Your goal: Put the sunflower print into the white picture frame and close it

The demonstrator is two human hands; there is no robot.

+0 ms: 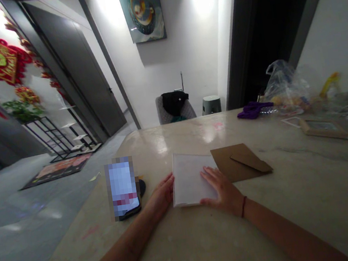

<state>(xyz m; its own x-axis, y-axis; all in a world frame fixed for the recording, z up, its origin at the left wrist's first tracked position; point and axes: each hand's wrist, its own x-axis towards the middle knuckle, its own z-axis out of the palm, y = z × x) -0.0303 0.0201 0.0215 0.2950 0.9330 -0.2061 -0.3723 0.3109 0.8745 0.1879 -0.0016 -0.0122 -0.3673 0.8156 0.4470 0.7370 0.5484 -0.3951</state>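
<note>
Pale stone countertop [297,187] under us, and our right hand [222,188] lies flat and open on the white square card [187,180], left hand [162,194] open against its edge, nothing clenched; a careless slide could jam it into the kraft envelope [240,162] just beside.

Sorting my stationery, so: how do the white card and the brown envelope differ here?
The white card is plain, while the brown envelope is kraft-coloured with a triangular flap showing. The card lies nearer the person; the envelope lies farther away and to the right. The right hand rests on the card, while the envelope is almost entirely uncovered. Both lie flat on the stone counter.
</note>
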